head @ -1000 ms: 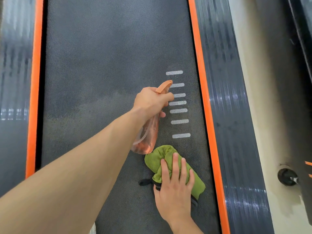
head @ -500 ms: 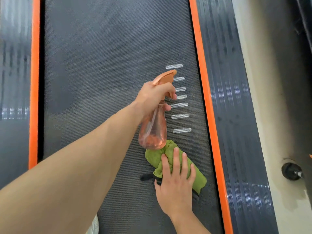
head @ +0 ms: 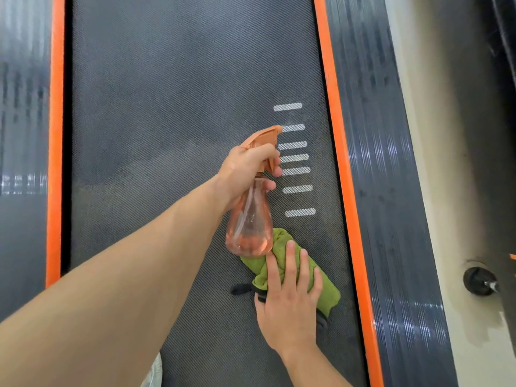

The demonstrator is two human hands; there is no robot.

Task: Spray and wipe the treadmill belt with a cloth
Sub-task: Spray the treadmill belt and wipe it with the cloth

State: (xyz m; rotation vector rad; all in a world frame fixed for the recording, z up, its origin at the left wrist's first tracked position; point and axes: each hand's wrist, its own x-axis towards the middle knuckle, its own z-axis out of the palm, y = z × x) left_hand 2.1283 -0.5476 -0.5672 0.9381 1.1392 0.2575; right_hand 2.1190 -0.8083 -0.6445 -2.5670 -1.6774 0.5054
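My left hand grips the neck and trigger of a clear orange spray bottle, held above the dark treadmill belt with its nozzle pointing up-right toward the white stripe marks. A faint mist shows just past the nozzle. My right hand presses flat, fingers straight, on a bunched green cloth lying on the belt near its right edge. A darker, damp-looking patch spreads over the belt's middle.
Orange strips edge the belt on both sides, with ribbed dark side rails beyond them. A pale floor and a small black wheel lie to the right. Something black sticks out from under the cloth.
The spray bottle has swung more upright and its base now hangs over the cloth's top. My right hand and the cloth have stayed in place.
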